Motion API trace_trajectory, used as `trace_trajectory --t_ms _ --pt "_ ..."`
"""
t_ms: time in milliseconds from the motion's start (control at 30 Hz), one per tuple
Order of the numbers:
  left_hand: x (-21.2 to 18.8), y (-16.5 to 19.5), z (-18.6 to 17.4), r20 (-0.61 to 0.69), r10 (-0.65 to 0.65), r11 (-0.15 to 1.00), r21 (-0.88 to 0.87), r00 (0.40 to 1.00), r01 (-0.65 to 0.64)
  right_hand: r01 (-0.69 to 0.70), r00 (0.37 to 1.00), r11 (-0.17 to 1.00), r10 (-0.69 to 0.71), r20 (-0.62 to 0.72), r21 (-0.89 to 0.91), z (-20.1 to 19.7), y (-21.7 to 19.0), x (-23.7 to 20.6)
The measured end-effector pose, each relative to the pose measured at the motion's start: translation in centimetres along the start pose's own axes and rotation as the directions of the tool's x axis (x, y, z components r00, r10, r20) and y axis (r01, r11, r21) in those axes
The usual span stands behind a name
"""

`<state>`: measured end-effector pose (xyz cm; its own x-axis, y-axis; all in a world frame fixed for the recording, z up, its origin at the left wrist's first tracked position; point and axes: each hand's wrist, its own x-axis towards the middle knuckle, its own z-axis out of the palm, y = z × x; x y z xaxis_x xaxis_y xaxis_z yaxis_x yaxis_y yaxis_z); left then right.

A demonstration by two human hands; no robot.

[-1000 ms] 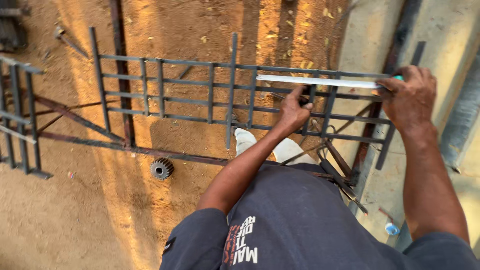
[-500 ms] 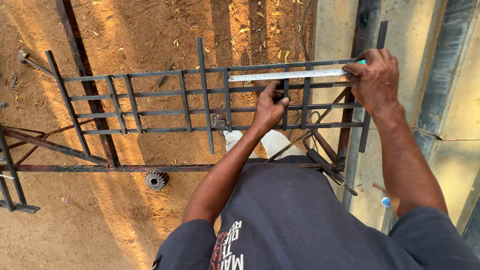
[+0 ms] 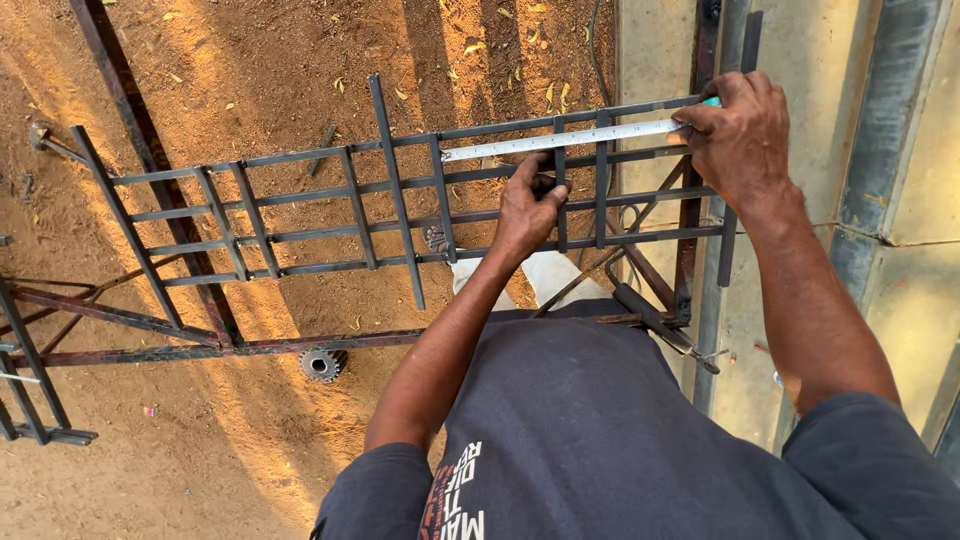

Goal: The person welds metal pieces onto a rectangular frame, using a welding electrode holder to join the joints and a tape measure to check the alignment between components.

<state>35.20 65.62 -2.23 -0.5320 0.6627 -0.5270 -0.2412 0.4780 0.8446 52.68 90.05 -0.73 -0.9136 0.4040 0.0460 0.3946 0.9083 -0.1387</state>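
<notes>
your right hand (image 3: 742, 140) stays clamped on the steel rule (image 3: 565, 140) at 2 o'clock, unmoved, while your left hand (image 3: 527, 208), fingers curled, keeps marking the grille (image 3: 300, 210).

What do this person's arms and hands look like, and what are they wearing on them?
Both arms are bare from just above the elbow down. The left hand and right hand wear no gloves, and no watch, ring or band shows. Short dark navy sleeves of a T-shirt cover the upper arms; the shirt has light and red printing on its front.
</notes>
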Motion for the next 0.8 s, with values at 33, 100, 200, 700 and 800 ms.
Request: trace_trajectory --t_ms 33,100,200,700,800 --pt "0.0 -0.1 0.0 0.001 -0.002 1.0 0.001 1.0 0.002 -0.001 1.0 1.0 0.001 0.001 -0.001 0.0 0.0 0.0" --pt "0.1 -0.2 0.1 0.001 -0.003 1.0 0.002 1.0 0.003 -0.001 1.0 1.0 0.001 0.001 -0.001 0.1 0.1 0.1" --pt "0.2 -0.1 0.2 -0.003 0.024 0.999 -0.035 1.0 -0.024 0.004 1.0 1.0 -0.004 -0.002 -0.005 0.0 0.2 -0.1" --pt "1.6 -3.0 0.5 -0.067 0.316 0.947 0.09 0.946 -0.31 -0.044 0.999 0.996 0.043 0.012 0.08 -4.0 4.6 -7.7" --pt "1.6 -3.3 0.1 -0.003 0.097 0.972 -0.213 0.995 -0.095 -0.131 0.988 0.991 0.127 0.09 0.037 -5.2 7.9 -12.9"
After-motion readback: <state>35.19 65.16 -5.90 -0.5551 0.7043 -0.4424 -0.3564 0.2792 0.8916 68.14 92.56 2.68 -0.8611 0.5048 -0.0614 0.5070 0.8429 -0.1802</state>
